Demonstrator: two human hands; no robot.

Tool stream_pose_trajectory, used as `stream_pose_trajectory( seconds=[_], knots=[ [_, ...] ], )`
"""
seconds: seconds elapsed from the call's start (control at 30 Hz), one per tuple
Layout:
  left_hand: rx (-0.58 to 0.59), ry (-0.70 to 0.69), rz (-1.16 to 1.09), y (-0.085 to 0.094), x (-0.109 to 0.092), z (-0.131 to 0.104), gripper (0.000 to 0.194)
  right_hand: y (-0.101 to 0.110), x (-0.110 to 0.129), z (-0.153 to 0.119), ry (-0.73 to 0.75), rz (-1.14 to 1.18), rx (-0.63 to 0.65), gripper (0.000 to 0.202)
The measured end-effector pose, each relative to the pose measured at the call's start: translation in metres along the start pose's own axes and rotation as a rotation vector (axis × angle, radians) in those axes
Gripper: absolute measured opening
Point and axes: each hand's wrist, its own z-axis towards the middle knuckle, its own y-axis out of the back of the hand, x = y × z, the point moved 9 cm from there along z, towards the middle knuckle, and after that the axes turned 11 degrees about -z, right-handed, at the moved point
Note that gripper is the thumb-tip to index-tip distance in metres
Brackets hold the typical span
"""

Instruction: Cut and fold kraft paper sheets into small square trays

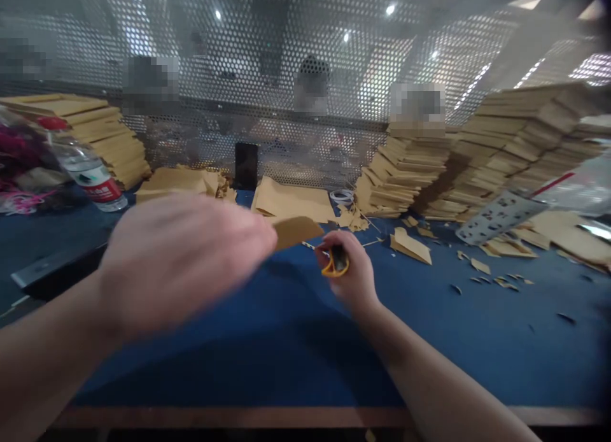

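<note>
My left hand (186, 257), blurred by motion, is raised over the left middle of the table. A brown kraft paper envelope (298, 232) sticks out from its closed fingertips; the hand hides the envelope's near end. To its right, my right hand (352, 267) is wrapped round a pair of scissors with a yellow-and-black handle (335, 262). Its blades are mostly hidden behind the fingers. Between the two hands, a small striped strip (308, 245) shows just beside the right fingers. Behind them a flat brown paper envelope (293, 200) lies on the blue table.
Tall stacks of brown paper envelopes (405, 165) line the back right, with another stack (95, 130) at the back left. A water bottle (90, 171), an upright black phone (246, 166) and a patterned cup (501, 218) stand around. Paper scraps (480, 265) litter the right. Perforated metal screen (267, 79) behind.
</note>
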Motion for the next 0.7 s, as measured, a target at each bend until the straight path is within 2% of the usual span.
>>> stream_pose_trajectory(
  seconds=[0.03, 0.07, 0.13, 0.17, 0.3, 0.33, 0.4, 0.5, 0.57, 0.63, 0.7],
  knots=[
    [0.033, -0.162, 0.099, -0.002, -0.035, -0.006, 0.023, 0.004, -0.006, 0.001, -0.028, -0.002, -0.030, 0.013],
    [0.100, -0.280, 0.169, -0.012, -0.062, -0.015, 0.024, 0.006, -0.012, 0.001, -0.053, 0.000, -0.048, 0.013],
    [0.281, -0.397, 0.172, -0.045, -0.096, -0.040, 0.029, 0.007, -0.020, 0.002, -0.089, 0.007, -0.069, 0.011],
    [0.360, -0.361, 0.174, -0.064, -0.100, -0.051, 0.030, 0.006, -0.022, 0.001, -0.099, 0.009, -0.073, 0.010],
    [0.469, -0.208, 0.105, -0.126, -0.099, -0.088, 0.026, 0.001, -0.025, 0.002, -0.085, -0.007, -0.052, 0.011],
    [0.513, -0.140, 0.076, -0.138, -0.094, -0.094, 0.026, -0.001, -0.023, 0.003, -0.068, -0.015, -0.031, 0.011],
    [0.566, -0.057, -0.024, -0.151, -0.091, -0.102, 0.028, -0.006, -0.017, 0.004, -0.017, -0.033, 0.031, 0.011],
    [0.650, 0.074, -0.216, -0.146, -0.081, -0.104, 0.043, -0.017, -0.001, 0.000, 0.086, -0.046, 0.173, 0.009],
    [0.742, 0.158, -0.323, -0.134, -0.063, -0.109, 0.055, -0.029, 0.014, -0.009, 0.171, -0.050, 0.302, 0.007],
    [0.762, 0.278, -0.243, -0.114, -0.021, -0.118, 0.042, -0.045, 0.031, -0.024, 0.264, -0.095, 0.477, 0.008],
    [0.744, 0.385, -0.053, -0.088, 0.034, -0.135, 0.038, -0.061, 0.044, -0.044, 0.349, -0.188, 0.655, 0.021]
  ],
)
